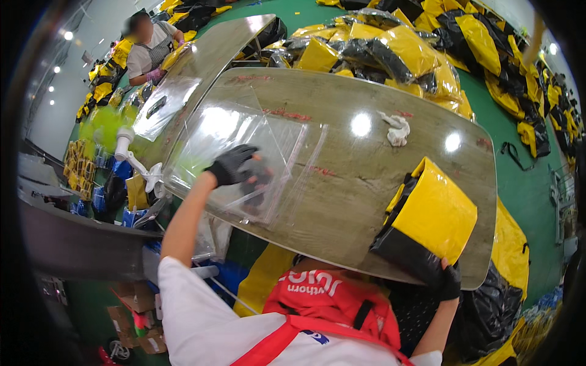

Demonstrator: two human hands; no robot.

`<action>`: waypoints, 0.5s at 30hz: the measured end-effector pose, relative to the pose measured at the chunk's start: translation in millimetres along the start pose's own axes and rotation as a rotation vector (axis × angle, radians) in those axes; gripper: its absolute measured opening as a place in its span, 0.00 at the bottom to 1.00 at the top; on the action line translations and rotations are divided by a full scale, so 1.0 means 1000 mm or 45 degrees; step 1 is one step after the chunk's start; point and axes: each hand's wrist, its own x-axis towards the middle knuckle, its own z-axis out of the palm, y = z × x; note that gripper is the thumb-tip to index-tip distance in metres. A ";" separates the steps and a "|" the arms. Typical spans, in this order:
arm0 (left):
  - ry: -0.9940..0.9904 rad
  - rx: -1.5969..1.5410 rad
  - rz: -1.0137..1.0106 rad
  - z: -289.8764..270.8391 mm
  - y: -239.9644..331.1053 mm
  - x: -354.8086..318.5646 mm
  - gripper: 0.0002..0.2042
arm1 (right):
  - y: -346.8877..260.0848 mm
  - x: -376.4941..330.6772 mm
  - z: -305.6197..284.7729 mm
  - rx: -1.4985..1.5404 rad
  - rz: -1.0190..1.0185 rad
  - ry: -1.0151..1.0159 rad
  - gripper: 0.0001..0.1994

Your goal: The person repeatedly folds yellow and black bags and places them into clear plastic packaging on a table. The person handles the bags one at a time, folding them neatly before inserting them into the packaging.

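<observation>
My left hand [233, 165], in a dark glove, is over a stack of clear plastic bags [278, 137] on the left half of the table. Its fingers are apart, and no bag is visibly lifted in them. A dark reflection shows on the plastic just beside it. At the table's near right edge, my right hand [449, 279], also gloved with bare fingertips, grips the lower corner of a folded yellow and black bag [436, 207]. That folded bag lies tilted on the tabletop, its black part toward me.
The wood-look table [342, 201] has rounded corners. A crumpled white scrap [398, 129] lies toward its far side. Wrapped yellow and black bags [390, 52] are heaped beyond it. A white fan [125, 143] stands left. A co-worker [149, 49] works at another table [207, 55].
</observation>
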 end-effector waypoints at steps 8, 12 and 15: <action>0.445 -0.067 -0.104 0.055 0.042 -0.019 0.14 | 0.005 0.001 -0.009 0.122 -0.010 0.083 0.24; 0.586 -0.037 0.163 0.102 0.134 0.039 0.15 | 0.014 -0.020 -0.021 0.207 0.015 0.136 0.26; 0.341 -0.096 0.268 0.116 0.186 0.049 0.23 | 0.005 -0.046 0.010 0.200 -0.083 0.077 0.30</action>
